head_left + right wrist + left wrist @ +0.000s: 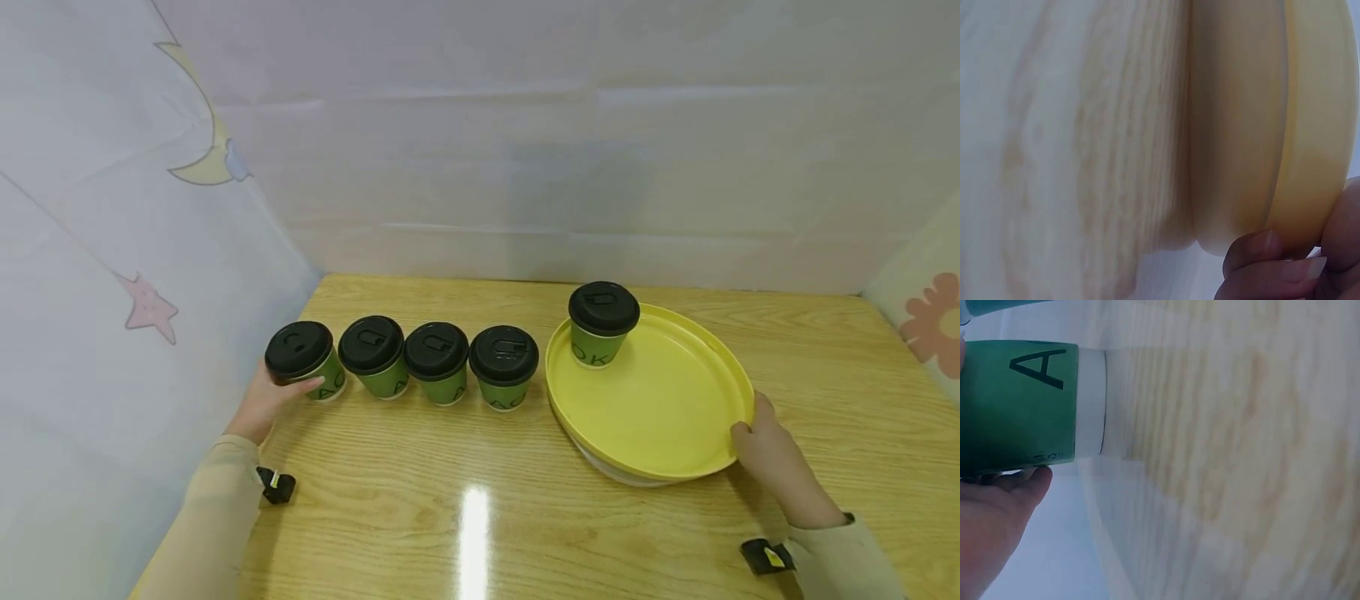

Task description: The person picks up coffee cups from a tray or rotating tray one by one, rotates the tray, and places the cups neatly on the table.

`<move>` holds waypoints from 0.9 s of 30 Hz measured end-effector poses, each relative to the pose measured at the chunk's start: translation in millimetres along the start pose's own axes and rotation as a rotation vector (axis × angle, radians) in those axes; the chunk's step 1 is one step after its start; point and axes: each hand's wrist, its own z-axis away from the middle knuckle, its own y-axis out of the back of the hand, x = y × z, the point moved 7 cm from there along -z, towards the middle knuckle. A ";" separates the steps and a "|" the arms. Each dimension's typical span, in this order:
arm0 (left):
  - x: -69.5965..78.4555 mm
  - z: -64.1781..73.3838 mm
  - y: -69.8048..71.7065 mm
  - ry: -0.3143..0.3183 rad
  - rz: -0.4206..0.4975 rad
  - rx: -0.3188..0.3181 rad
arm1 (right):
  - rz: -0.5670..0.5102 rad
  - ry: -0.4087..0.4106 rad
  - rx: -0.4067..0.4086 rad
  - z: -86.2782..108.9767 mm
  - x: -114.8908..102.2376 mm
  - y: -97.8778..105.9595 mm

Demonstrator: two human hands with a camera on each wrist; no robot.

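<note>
Green paper cups with black lids stand in a row on the left half of the table. My left hand (pixel 261 404) grips the leftmost coffee cup (pixel 327 377), its thumb across the green front. In the left wrist view this cup (pixel 1022 406) shows a letter A and a white band at its base. A round yellow tray (pixel 660 400) sits on a pale round base (pixel 617 469) to the right. My right hand (pixel 776 458) pinches the tray's right rim between thumb and fingers. One more coffee cup (pixel 596 346) stands upright on the tray's far left part.
Three other lidded cups, a left one (pixel 384 379), a middle one (pixel 444 387) and a right one (pixel 504 393), stand close together between the held cup and the tray. A pale fabric backdrop (pixel 480 167) rises behind the wooden table (pixel 375 500).
</note>
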 end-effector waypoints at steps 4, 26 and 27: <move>-0.1 1.8 -1.8 0.037 0.006 0.075 | 0.001 0.005 0.006 0.2 1.0 -0.4; 8.6 9.4 -22.3 0.209 -0.018 0.346 | -0.003 -0.006 0.009 0.3 0.3 0.4; 8.8 9.5 -23.2 0.209 -0.015 0.343 | -0.003 -0.006 0.009 0.1 0.6 0.4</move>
